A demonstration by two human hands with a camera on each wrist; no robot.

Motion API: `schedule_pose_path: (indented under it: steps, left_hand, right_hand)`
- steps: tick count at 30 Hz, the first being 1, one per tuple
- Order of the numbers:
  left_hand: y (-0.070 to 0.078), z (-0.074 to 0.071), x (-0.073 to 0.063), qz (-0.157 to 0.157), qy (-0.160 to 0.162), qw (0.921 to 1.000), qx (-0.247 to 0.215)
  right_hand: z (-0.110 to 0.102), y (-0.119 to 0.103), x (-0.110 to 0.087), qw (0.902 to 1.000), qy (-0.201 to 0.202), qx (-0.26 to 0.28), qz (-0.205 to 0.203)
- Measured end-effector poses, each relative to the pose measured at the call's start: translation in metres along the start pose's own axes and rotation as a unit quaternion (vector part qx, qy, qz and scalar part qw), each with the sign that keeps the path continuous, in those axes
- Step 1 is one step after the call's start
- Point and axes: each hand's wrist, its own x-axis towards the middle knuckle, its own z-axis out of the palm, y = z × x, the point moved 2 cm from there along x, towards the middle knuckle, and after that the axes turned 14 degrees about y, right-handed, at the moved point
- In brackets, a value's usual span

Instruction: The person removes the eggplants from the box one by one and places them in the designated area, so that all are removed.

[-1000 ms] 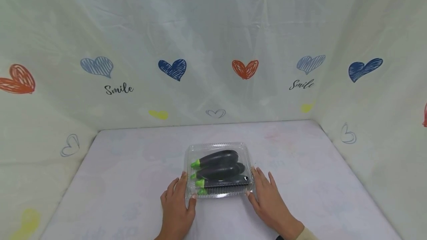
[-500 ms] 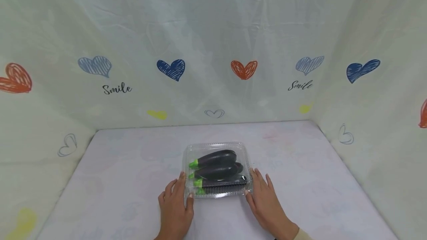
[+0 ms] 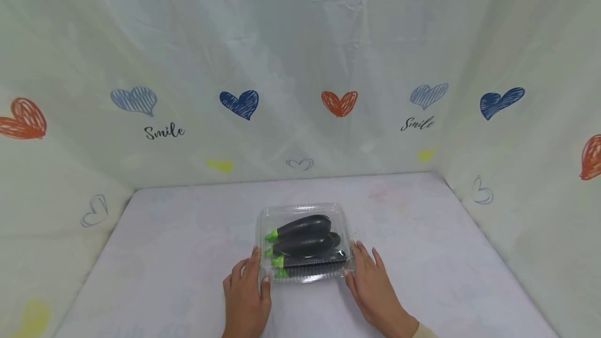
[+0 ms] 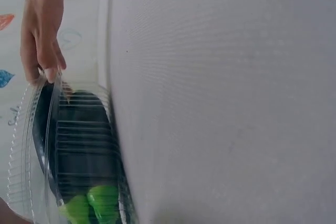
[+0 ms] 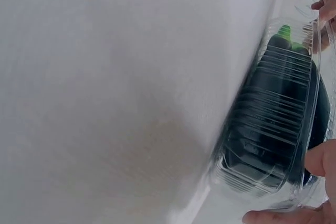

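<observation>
A clear plastic clamshell box [image 3: 345,218] sits in front of me on the table, its lid down over several dark eggplants [image 3: 305,244] with green stems. My left hand [image 3: 246,296] holds its left side, thumb at the front corner and fingers along the edge. On the opposite side my right hand [image 3: 377,291] grips the box the same way. In the right wrist view the right thumb [image 5: 323,161] lies on the rim while a finger reaches below. The left wrist view shows the ribbed front wall, with green stems [image 4: 102,203] behind it.
A pale cloth covers the table [image 3: 178,254]. Behind it and on both sides hang white curtains [image 3: 300,134] printed with hearts and the word Smile. The table's back edge lies beyond the box.
The head view has tilted a little, so the curtain prints sit lower. Both hands keep their places at the box's sides, and the box stays on the table.
</observation>
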Motion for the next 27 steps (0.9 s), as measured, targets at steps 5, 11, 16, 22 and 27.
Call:
schedule_pose_path:
  steps: [5,11,16,22,27]
  left_hand:
    - [-0.004,0.000,-0.003,0.030,0.017,0.9992,0.020]
    - [-0.007,-0.001,-0.001,0.046,0.023,0.9983,0.026]
    - [-0.009,-0.001,0.000,0.048,0.030,0.9982,0.018]
    - [-0.010,-0.003,0.002,0.050,0.024,0.9984,0.008]
    - [-0.011,-0.003,0.004,0.054,0.026,0.9981,-0.014]
  right_hand:
    - [0.002,0.000,0.003,0.9994,0.021,-0.021,0.018]
    - [0.001,0.001,0.007,0.9980,0.009,0.007,0.062]
    - [0.003,0.004,0.009,0.9972,0.001,0.009,0.074]
    - [0.000,0.008,0.010,0.9984,0.017,0.008,0.052]
    - [-0.005,0.009,0.013,0.9985,0.018,0.018,0.048]
